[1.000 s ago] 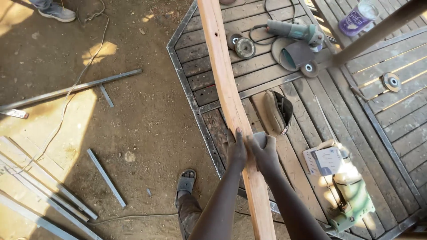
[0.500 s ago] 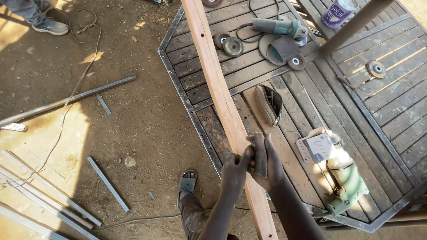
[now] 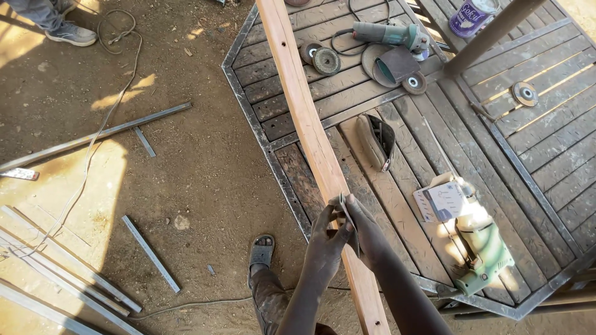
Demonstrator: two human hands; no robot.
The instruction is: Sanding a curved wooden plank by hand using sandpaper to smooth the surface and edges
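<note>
Long wooden plank slanting over the slatted desk, left hand and right hand clamped on a small sanding piece against it (six o'clock), angle grinder at one o'clock

smooth pale wood plank, weathered wooden tabletop

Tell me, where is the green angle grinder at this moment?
In the head view, the green angle grinder lies at the top of the wooden slatted table, right of the long wooden plank, beside loose grinding discs.
</note>
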